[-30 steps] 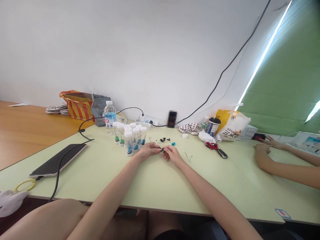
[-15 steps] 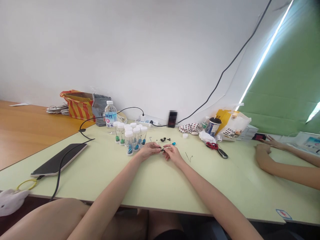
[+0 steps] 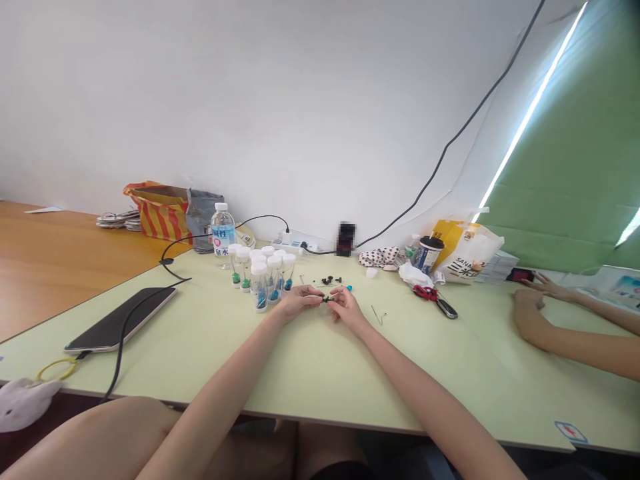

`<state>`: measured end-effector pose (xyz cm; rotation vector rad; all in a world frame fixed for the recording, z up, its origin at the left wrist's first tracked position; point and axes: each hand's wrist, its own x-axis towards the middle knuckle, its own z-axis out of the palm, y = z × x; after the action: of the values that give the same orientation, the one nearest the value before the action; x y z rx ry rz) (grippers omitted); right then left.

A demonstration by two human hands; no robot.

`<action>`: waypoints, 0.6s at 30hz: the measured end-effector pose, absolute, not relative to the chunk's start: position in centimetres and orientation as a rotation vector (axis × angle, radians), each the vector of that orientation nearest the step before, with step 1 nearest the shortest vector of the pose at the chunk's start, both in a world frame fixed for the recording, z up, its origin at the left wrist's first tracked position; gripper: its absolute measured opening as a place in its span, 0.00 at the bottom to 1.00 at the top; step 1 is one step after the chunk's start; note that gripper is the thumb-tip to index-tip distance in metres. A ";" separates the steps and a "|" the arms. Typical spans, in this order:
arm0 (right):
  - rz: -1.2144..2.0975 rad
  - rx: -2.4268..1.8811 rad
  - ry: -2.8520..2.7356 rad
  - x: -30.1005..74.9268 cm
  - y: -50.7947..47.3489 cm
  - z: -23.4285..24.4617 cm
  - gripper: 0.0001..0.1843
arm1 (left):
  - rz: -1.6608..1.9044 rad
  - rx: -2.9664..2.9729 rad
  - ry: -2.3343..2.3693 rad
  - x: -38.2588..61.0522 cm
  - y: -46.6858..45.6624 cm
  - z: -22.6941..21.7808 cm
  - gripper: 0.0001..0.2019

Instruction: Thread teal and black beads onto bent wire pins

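My left hand (image 3: 297, 301) and my right hand (image 3: 346, 306) meet over the pale green table (image 3: 310, 360), fingers pinched together on a small black bead (image 3: 326, 300) held between them. A thin pin seems to run through it, too small to be sure. Just beyond lie several loose black beads (image 3: 328, 281) and a blue bead (image 3: 349, 288). A bent wire pin (image 3: 378, 314) rests right of my right hand. A cluster of small clear vials with white caps (image 3: 260, 272), holding green and blue beads, stands left of my left hand.
A phone (image 3: 120, 319) on a black cable lies at the left, a water bottle (image 3: 223, 235) behind the vials. Red-handled scissors (image 3: 433, 297), a cup (image 3: 426, 254) and a yellow bag (image 3: 465, 251) sit at the back right. Another person's arms (image 3: 560, 327) rest at the far right.
My hands stay pinched on the bead with only slight finger movement. The view has shifted a little.
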<state>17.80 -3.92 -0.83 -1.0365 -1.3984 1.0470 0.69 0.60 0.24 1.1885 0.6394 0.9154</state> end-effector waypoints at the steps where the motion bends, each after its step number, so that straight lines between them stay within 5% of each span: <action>1: 1.073 -1.038 -1.394 17.8 -4.0 -0.8 0.18 | 0.913 1.192 0.635 0.7 0.6 0.2 0.13; 18: 1.019 -1.031 -1.374 17.9 -3.9 -0.9 0.19 | 0.923 1.199 0.619 0.6 0.7 0.1 0.12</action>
<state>17.93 -3.89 -0.85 -1.0313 -1.3740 1.0185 0.62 0.67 0.13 1.1986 0.6186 0.9232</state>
